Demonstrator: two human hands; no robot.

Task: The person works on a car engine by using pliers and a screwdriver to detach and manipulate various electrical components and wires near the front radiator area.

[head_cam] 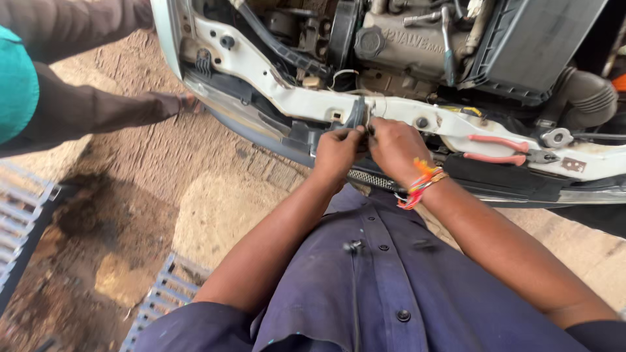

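Note:
Both my hands meet at the front crossmember (pixel 280 85) of a white car with its bonnet open. My left hand (pixel 337 154) pinches a small dark latch part (pixel 358 112) that stands on the crossmember. My right hand (pixel 396 147), with a bright thread band at the wrist, grips the same part from the right. What the fingers hold beneath is hidden. The engine (pixel 404 45) sits just behind.
Red-handled pliers (pixel 502 148) lie on the crossmember to the right. A black air-filter box (pixel 535 39) is at the back right. Another person's legs (pixel 98 104) stand at the left on the dirt ground. Metal grates (pixel 23 215) lie at the lower left.

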